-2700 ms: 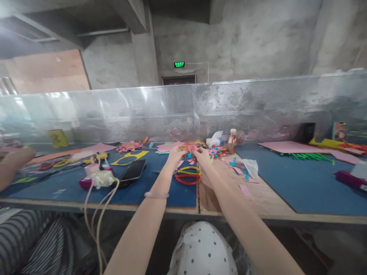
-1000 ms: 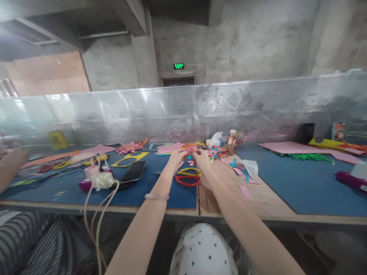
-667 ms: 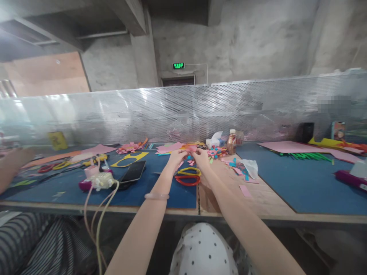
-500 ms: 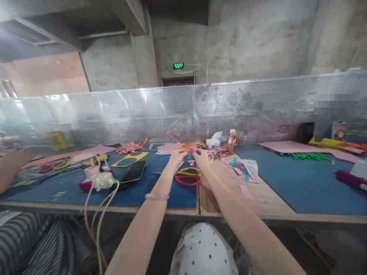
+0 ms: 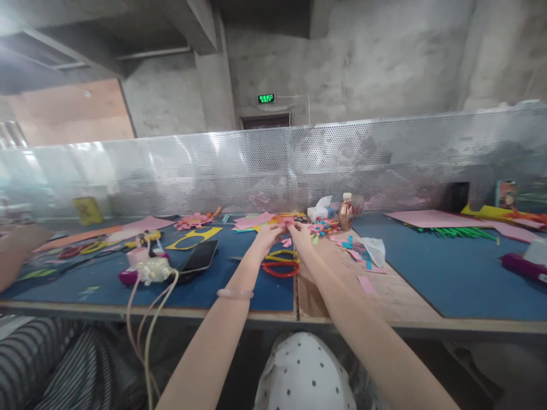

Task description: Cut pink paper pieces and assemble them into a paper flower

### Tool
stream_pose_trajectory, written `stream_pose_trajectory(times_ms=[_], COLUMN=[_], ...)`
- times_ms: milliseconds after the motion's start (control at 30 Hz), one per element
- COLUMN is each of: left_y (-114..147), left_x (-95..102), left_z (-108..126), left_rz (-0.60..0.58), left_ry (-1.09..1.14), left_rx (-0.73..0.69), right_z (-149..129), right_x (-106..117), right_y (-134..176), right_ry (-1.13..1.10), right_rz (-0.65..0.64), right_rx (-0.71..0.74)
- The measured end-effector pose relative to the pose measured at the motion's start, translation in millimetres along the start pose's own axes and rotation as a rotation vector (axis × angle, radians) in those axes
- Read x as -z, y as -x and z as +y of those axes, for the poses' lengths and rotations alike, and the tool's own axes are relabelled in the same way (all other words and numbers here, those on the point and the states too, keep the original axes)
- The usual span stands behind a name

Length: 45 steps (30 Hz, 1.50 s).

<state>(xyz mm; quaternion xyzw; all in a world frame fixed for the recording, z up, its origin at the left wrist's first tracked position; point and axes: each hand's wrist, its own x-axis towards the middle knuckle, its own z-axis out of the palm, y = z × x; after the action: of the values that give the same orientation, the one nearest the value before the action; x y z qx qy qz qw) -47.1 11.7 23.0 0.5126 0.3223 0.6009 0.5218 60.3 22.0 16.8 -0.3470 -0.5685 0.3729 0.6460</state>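
Note:
My left hand (image 5: 268, 236) and my right hand (image 5: 301, 233) meet over the middle of the table, fingertips pinched together on a small pink paper piece (image 5: 288, 221). Its exact shape is mostly covered by my fingers. Just below the hands lies a pair of scissors with a red handle loop (image 5: 280, 273) and a yellow one, its blades partly behind my left wrist. Pink and blue paper flowers (image 5: 323, 227) sit right beside my right hand. Behind my hands are pink paper sheets (image 5: 253, 220).
Left of me are a black phone (image 5: 201, 255), a cut yellow sheet (image 5: 209, 232) and a power strip (image 5: 152, 270) with cables over the edge. To the right lie paper scraps, a tissue (image 5: 375, 250) and a bottle (image 5: 346, 213). Another person's hand (image 5: 21, 245) is far left.
Both hands stay in nearly the same place, with only slight finger movement around the pink paper piece. The other person's hand at far left has shifted slightly.

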Motion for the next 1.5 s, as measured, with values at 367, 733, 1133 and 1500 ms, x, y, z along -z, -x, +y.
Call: stream_pose_trajectory(times_ms=[367, 733, 1133, 1500], left_y=[8, 0, 6, 6], left_x=[-5.7, 1.0, -8.6, -0.5], left_z=[7, 3, 5, 17], left_rz=[0.067, 0.121, 0.074, 0.156], left_ry=[-0.082, -0.027, -0.039, -0.023], left_rx=[0.061, -0.003, -0.022, 0.135], right_z=[-4, 1, 4, -1], right_x=[4, -1, -6, 2], right_y=[-1, 3, -1, -3], right_ry=[-0.007, -0.331, -0.529, -0.368], right_rz=[-0.032, -0.095, 0.069, 0.145], right_rx=[0.005, -0.160, -0.299, -0.215])
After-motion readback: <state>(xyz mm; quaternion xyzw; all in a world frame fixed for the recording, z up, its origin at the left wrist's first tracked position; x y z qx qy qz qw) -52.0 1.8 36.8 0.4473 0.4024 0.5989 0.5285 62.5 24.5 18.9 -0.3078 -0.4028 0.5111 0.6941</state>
